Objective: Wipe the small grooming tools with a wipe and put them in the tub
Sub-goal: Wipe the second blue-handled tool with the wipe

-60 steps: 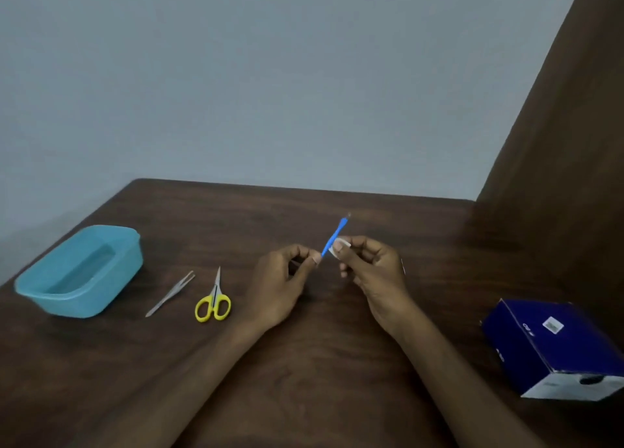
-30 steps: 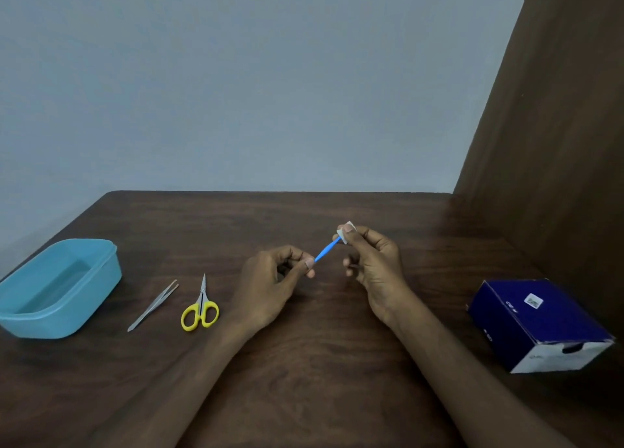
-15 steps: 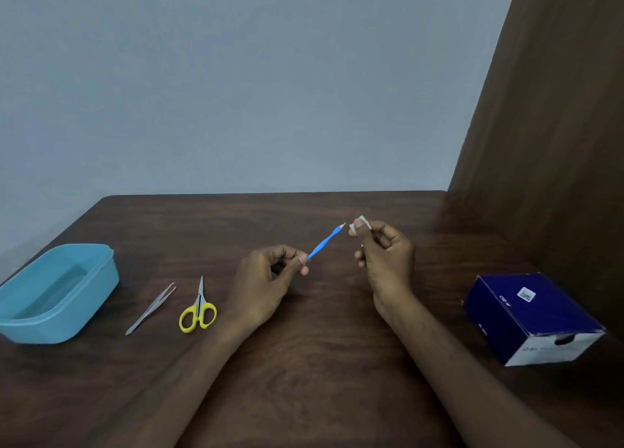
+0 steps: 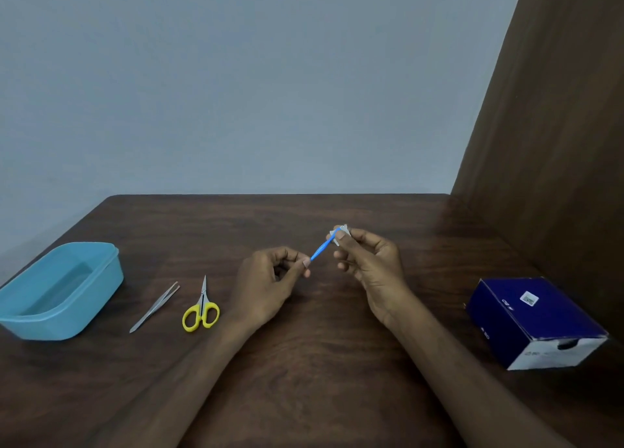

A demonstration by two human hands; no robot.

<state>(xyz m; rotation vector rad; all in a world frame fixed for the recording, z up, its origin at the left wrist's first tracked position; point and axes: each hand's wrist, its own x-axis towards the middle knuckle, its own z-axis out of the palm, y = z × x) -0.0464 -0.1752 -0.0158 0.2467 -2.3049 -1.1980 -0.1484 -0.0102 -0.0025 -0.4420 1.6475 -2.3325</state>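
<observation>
A: Nearest the camera, 2 bare forearms run in from the bottom edge, elbows cut off, over a dark wooden tabletop (image 4: 304, 363).

B: And the hands?

A: The left hand (image 4: 266, 282) is curled, thumb and forefinger pinched on the near end of a thin blue tool (image 4: 322, 247). The right hand (image 4: 368, 262) pinches a small white wipe (image 4: 339, 235) folded around the tool's far tip, which it hides.

B: What kind of tool?

A: Too small to tell.

B: To the sides?

A: Left of the hands lie yellow-handled scissors (image 4: 201, 311) and steel tweezers (image 4: 155, 307), apart; farther left, a blue tub (image 4: 101, 279), its corner cropped. At right, a dark blue box (image 4: 533, 319), print unreadable. Beyond, a grey wall (image 4: 253, 86).
</observation>
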